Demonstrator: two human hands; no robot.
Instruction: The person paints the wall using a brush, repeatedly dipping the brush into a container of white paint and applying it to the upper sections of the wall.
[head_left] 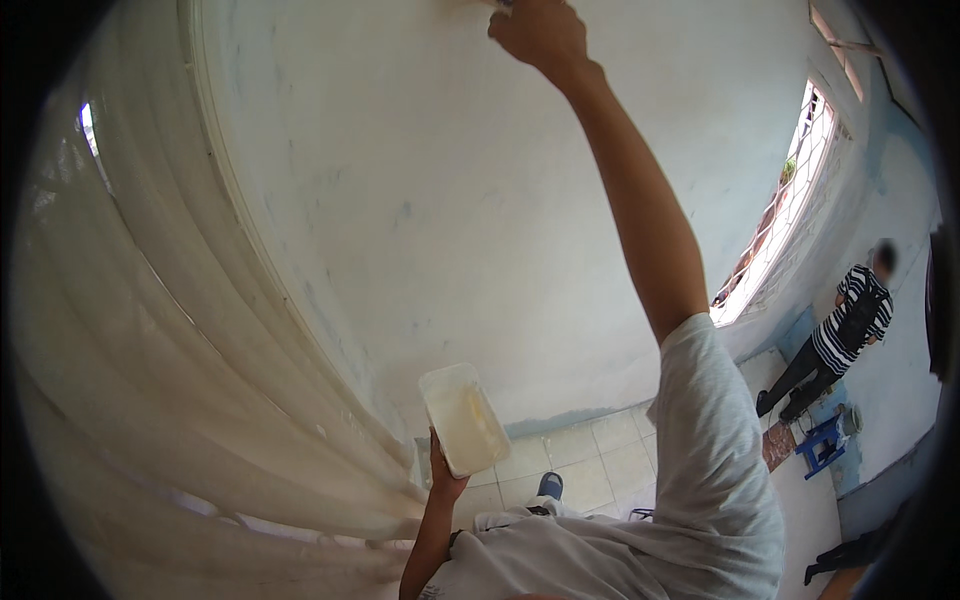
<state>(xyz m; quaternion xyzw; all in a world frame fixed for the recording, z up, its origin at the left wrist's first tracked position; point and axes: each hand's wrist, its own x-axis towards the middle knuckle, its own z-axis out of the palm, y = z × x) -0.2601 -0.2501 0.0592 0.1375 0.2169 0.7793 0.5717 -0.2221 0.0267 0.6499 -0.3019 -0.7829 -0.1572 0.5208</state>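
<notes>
My left hand [445, 468] is closed on the side of a translucent white plastic tub [465, 425], low in front of me. The tub is tilted so its inside shows, with a pale, cream-coloured content or residue. My right arm stretches far up along the white wall [450, 200]. High at the top edge of the view, my right hand [543, 38] is closed with its fingers curled against the wall. A small part of something it grips shows there, cut off by the frame, and I cannot make out its kind.
A long cream curtain [200, 350] hangs along the left. A window with a metal grille [785, 210] is at the right. Beyond it a person in a striped shirt [850, 320] stands near a blue stool [822, 447]. Pale tiles [580, 480] cover the floor.
</notes>
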